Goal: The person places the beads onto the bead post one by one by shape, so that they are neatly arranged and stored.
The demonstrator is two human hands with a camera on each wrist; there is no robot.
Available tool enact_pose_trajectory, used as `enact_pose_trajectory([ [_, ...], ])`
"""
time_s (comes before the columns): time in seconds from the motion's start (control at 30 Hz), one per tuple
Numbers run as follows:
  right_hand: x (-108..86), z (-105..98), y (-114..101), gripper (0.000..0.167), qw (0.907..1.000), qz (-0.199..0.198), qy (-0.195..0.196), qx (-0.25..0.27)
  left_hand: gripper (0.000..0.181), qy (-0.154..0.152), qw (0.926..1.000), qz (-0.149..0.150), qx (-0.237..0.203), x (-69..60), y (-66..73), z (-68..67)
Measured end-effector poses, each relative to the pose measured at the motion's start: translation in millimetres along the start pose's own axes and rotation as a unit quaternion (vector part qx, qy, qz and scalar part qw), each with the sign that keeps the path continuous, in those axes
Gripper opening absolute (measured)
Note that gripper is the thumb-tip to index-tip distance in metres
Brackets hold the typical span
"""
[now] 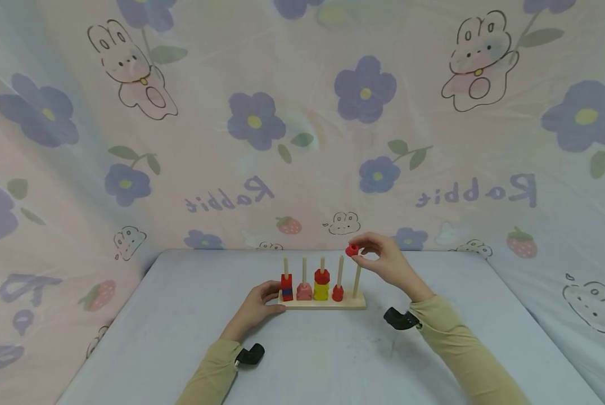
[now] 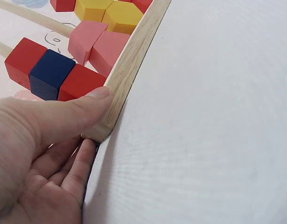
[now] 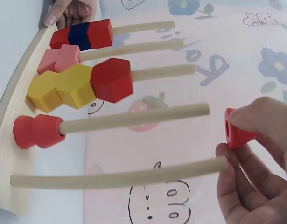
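Observation:
A wooden peg stacker [image 1: 323, 305] stands on the table with several upright pegs. My left hand [image 1: 255, 302] holds its left end, thumb [image 2: 94, 98] along the front edge and fingers behind. Between the thumb and fingers of my right hand [image 1: 385, 263] is a red block [image 3: 239, 130] with a hole, raised beside the tops of the two rightmost pegs and apart from them. The leftmost peg carries red and blue blocks [image 2: 52, 73]. Pink blocks [image 3: 59, 58] come next to it, then yellow ones [image 3: 75, 86] under a red block [image 3: 113, 80]. Red flared blocks [image 3: 39, 131] sit on the fourth peg; the rightmost peg [image 3: 120, 175] is bare.
A white cloth covers the table [image 1: 312, 360]. Behind it hangs a curtain [image 1: 302, 169] printed with flowers and rabbits. Each wrist carries a black camera, one by the left sleeve [image 1: 208, 371] and one by the right sleeve [image 1: 464, 349].

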State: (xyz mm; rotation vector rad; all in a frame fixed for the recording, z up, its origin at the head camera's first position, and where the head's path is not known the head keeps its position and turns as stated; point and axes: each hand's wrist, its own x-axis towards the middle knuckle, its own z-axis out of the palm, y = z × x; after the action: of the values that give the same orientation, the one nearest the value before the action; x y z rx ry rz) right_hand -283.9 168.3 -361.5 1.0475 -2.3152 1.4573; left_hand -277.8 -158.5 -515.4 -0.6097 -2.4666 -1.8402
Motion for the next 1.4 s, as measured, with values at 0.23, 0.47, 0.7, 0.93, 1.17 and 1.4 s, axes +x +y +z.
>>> enact_pose_trajectory([
  [0.23, 3.2, 10.4, -3.2, 0.028, 0.9992, 0.028, -0.027, -0.013, 0.053, -0.005, 0.9999, 0.002, -0.01, -1.3, 11.5, -0.3],
  [0.47, 4.9, 17.4, -1.2, 0.025, 0.9987, 0.031, -0.037, -0.02, 0.053, -0.005, 1.0, -0.005, -0.004, -4.2, 11.7, -1.4],
  [0.7, 4.2, 22.2, 3.2, 0.024, 0.9966, 0.065, -0.037, -0.034, 0.053, -0.003, 0.9999, -0.013, 0.001, -1.4, 6.8, 0.2],
  [0.93, 2.6, 25.3, 35.6, 0.027, 0.993, 0.11, -0.017, 0.04, 0.056, 0.003, 0.9998, -0.018, 0.009, 4.3, -5.6, -1.2],
  [1.17, -0.1, 32.4, 57.4, 0.027, 0.9887, 0.117, 0.004, 0.094, 0.053, -0.004, 0.9998, -0.018, -0.003, -3.5, 20.6, -0.8],
  [1.4, -1.0, 37.9, 59.0, 0.027, 0.9898, 0.113, 0.019, 0.085, 0.053, -0.003, 0.9998, -0.019, 0.003, -6.8, 29.7, -0.4],
])
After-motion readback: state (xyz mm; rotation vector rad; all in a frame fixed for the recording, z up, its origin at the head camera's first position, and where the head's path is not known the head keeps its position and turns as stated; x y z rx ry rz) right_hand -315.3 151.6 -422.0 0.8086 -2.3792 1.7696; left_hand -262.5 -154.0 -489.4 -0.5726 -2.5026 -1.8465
